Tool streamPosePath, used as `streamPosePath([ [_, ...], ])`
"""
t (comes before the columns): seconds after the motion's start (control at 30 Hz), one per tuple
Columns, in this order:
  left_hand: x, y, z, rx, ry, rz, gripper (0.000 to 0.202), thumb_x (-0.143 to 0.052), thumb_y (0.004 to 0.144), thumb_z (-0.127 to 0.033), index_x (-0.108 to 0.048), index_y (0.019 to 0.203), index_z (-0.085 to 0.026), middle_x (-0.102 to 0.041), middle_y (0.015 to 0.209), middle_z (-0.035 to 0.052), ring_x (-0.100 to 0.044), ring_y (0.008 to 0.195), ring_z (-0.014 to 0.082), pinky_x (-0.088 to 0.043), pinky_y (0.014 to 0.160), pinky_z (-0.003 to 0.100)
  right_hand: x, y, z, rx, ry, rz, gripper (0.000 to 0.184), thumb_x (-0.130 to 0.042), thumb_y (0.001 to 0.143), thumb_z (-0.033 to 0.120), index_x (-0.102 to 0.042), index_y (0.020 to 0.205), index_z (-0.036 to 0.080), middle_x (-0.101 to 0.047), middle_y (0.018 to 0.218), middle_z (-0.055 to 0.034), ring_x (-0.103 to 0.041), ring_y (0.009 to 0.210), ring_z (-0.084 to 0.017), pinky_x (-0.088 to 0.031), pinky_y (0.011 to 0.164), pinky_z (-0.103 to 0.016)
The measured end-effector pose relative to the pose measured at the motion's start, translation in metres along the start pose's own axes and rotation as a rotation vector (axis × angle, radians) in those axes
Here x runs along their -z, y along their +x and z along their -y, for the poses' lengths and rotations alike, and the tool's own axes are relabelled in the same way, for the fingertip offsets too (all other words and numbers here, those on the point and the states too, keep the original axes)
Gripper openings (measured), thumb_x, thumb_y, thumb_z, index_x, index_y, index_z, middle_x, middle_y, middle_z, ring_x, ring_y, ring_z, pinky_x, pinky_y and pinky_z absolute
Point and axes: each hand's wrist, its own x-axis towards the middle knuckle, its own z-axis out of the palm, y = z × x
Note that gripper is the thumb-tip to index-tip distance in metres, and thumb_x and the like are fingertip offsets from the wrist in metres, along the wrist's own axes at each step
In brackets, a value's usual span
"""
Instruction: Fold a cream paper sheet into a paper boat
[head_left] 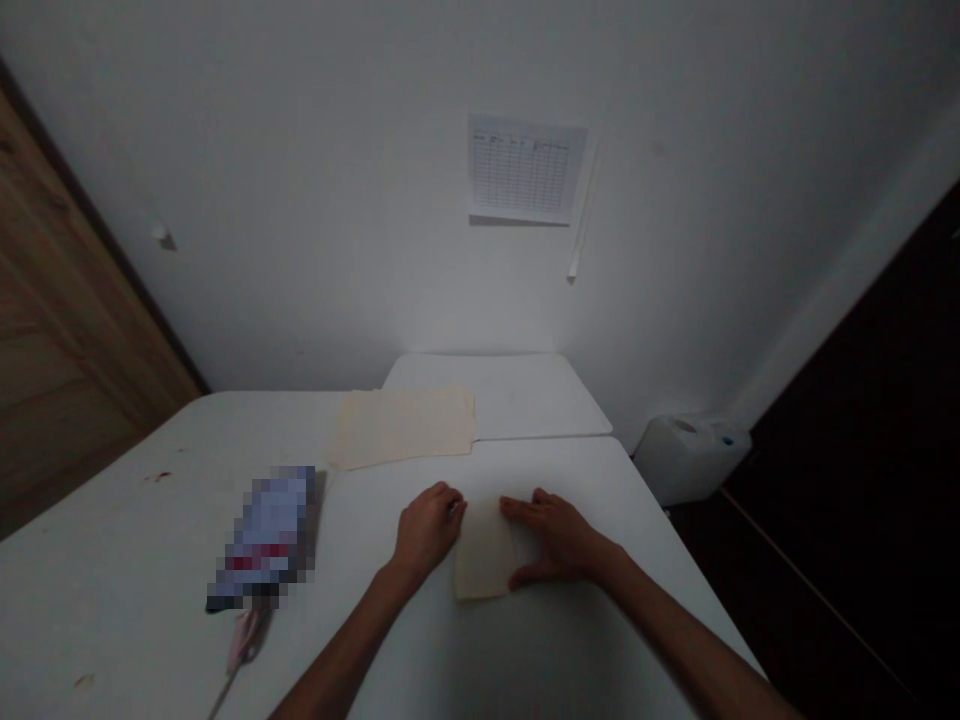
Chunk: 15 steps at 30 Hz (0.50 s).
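Left hand [427,530] sits curled at lower centre, knuckles up and fingertips hidden, so I cannot tell whether it pinches anything; its fingers end at the upper left corner of a cream paper piece [484,550]; right hand [559,540] lies flatter and spread, its fingers reaching over that piece and its thumb low near the bottom edge, holding it down rather than gripping it; the piece lies flat between both hands on the white folding table [112,560], its right part hidden under the right hand; it may be folded, though I cannot tell from this view; wider cream paper sheets [405,428] lie farther up the frame, with no hand on them, their edge overlapping a white board [525,395] at the far end; left of the hands lies a pixelated packet [270,530], unreadable, with a pink item [244,640] at its lower end; a small red mark [157,477] shows on the tabletop at the left; a printed grid chart [525,168] is fixed to the white wall [337,200] at top centre; a wooden door [67,300] fills the left edge; a white plastic jerrycan [690,460] stands beyond the table's right side, above a dark floor [840,600].
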Motion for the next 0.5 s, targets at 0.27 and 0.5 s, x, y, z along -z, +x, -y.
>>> streamPosePath([
  [0.27,-0.007,-0.031,-0.015,-0.412,0.006,0.059,0.041,-0.051,0.090,-0.031,-0.049,0.129,-0.022,-0.041,0.145,0.0084,-0.037,0.132,0.0253,-0.031,0.109,0.043,0.000,-0.002,0.002,0.008,-0.016,0.012,0.101,-0.070,0.059,0.070,-0.036,0.144,0.025,-0.041,0.146,-0.0052,-0.045,0.119,-0.035,-0.033,0.100,-0.045],
  [0.5,-0.006,-0.048,-0.013,-0.464,0.137,0.189,0.059,-0.033,0.097,-0.043,-0.016,0.150,-0.022,-0.022,0.155,0.0075,-0.020,0.142,0.0246,-0.019,0.115,0.046,0.000,-0.002,0.003,-0.013,-0.016,0.018,0.105,-0.069,0.057,0.072,-0.035,0.144,0.024,-0.040,0.146,-0.0059,-0.044,0.120,-0.036,-0.033,0.100,-0.046],
])
